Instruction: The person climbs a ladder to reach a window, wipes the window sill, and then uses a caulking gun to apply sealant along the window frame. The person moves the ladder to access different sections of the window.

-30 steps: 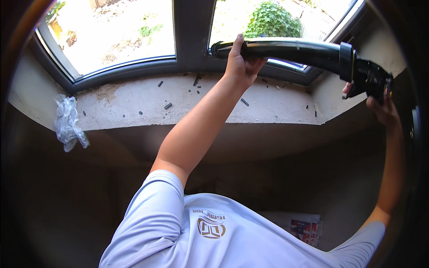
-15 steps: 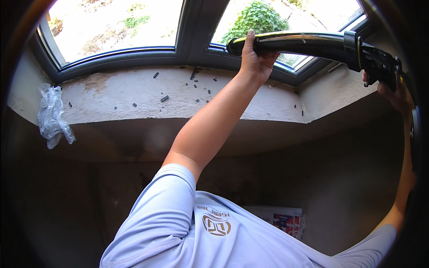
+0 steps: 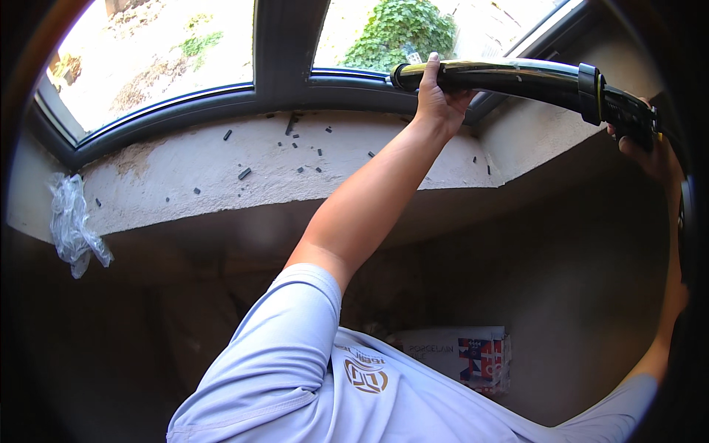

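Note:
A long black caulking gun with a glossy barrel stretches across the upper right, in front of the window frame. Near its left end, my left hand is closed around the barrel from below, thumb up along the near side. At the far right, my right hand grips the handle end, partly hidden by the dark mechanism and the picture's rim. The barrel's left tip sits close to the lower window frame; I cannot tell whether it touches.
Several small dark scraps are scattered over the rough plaster sill. Crumpled clear plastic hangs over the sill's left end. Below, in shadow, lies a white printed bag or box. Green leaves show through the glass.
The view has turned to the right, so window and sill appear shifted left. Both hands keep their hold on the caulking gun, whose left tip now appears slightly farther right.

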Tool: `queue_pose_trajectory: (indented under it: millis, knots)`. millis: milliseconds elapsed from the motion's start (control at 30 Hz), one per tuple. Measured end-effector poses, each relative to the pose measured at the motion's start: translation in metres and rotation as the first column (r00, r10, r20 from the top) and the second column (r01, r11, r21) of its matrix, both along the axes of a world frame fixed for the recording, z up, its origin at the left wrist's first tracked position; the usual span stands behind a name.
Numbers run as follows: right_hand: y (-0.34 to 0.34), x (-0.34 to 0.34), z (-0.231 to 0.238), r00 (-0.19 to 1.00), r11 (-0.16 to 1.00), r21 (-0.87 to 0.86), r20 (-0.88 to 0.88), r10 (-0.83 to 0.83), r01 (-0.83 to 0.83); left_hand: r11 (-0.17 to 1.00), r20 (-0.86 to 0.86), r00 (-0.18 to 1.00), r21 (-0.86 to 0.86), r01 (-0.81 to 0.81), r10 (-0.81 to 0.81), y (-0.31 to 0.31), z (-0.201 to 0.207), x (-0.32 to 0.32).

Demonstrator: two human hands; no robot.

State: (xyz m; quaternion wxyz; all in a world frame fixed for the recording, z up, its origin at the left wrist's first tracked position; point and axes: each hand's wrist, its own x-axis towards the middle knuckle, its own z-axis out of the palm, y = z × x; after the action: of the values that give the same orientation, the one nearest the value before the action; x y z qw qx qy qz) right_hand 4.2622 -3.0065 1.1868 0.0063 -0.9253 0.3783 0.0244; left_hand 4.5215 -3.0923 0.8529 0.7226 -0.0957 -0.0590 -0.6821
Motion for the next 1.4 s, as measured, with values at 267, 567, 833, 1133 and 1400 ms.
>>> queue_pose_trajectory:
  millis: [267,567,833,1133,1400]
  knots:
    - [-0.03,-0.057,-0.001,0.993,0.994,0.003,-0.039,0.112,-0.112,0.998,0.008,0.999,0.037,0.052,-0.053,-0.025,0.0,-0.041]
    - [-0.016,-0.056,-0.016,0.907,0.887,-0.191,-0.121,0.404,-0.421,0.988,0.041,0.988,0.055,0.148,-0.15,-0.051,-0.007,-0.078]
    - [-0.021,-0.089,-0.029,0.962,0.958,-0.112,0.03,0.27,-0.265,0.98,0.068,0.981,0.097,0.173,-0.18,-0.069,-0.007,-0.107]
    - [-0.014,-0.121,-0.061,0.975,0.991,-0.129,0.22,0.007,0.022,0.972,0.139,0.964,0.104,0.212,-0.226,-0.086,-0.007,-0.131]
    - [0.045,-0.128,-0.105,0.72,0.883,0.466,0.592,-0.362,0.06,0.951,0.314,0.908,0.226,0.211,-0.276,-0.091,-0.013,-0.134]
